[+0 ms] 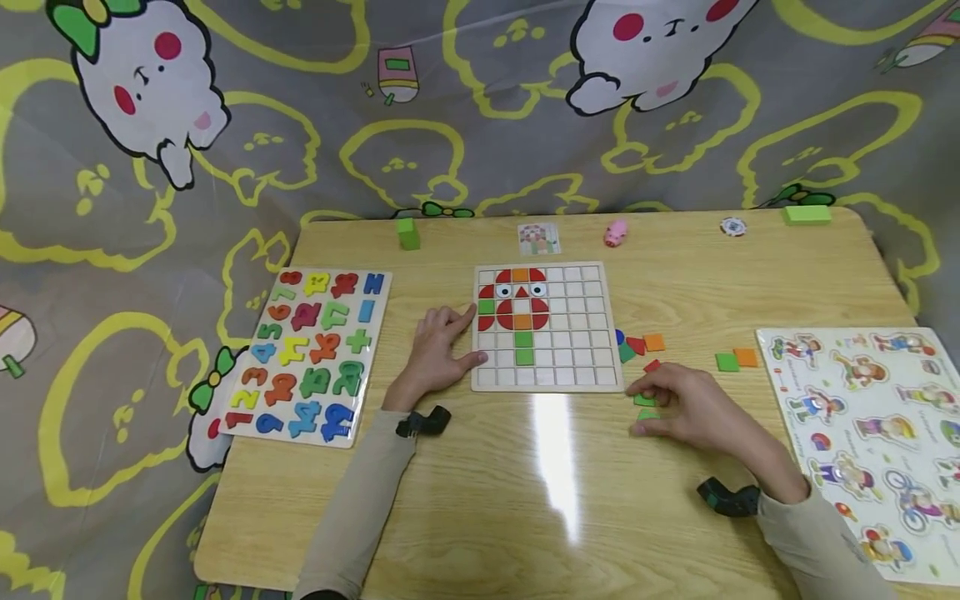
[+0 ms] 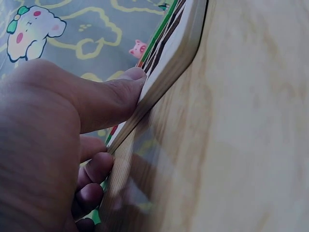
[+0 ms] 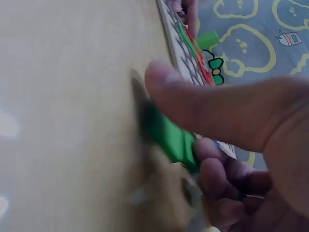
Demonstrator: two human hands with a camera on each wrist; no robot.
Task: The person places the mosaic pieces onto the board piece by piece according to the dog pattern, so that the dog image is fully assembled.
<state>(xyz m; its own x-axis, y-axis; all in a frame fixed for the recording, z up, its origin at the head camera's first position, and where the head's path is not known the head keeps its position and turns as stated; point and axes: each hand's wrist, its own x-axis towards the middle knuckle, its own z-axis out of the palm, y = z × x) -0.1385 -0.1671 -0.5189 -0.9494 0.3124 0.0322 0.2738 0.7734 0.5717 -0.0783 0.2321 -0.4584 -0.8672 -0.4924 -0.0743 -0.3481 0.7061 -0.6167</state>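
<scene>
The grid board [image 1: 584, 333] lies flat on the bench [image 1: 480, 483], in front of the person, so probably both hands can reach it easily. On its left part the pattern of tiles [image 1: 523, 340] is laid; the right columns have none. The left hand [image 1: 433, 352] has its grip spread wide, with thumb and index finger touching the left edge, perhaps to keep the board from sliding; it does not enclose it. Beside the near right corner, the right hand [image 1: 693, 408] has its grip partly open around two green tiles [image 1: 644, 400]; its wrist view is blurred, so I cannot tell if the fingertips press one. Other loose tiles [image 1: 655, 342] lie just beside the board, which seems handy for picking. Behind stands a small picture card [image 1: 538, 239], likely for looking at. The number board [image 1: 379, 296] and the figure board [image 1: 812, 375] lie at the sides, apparently out of the way.
</scene>
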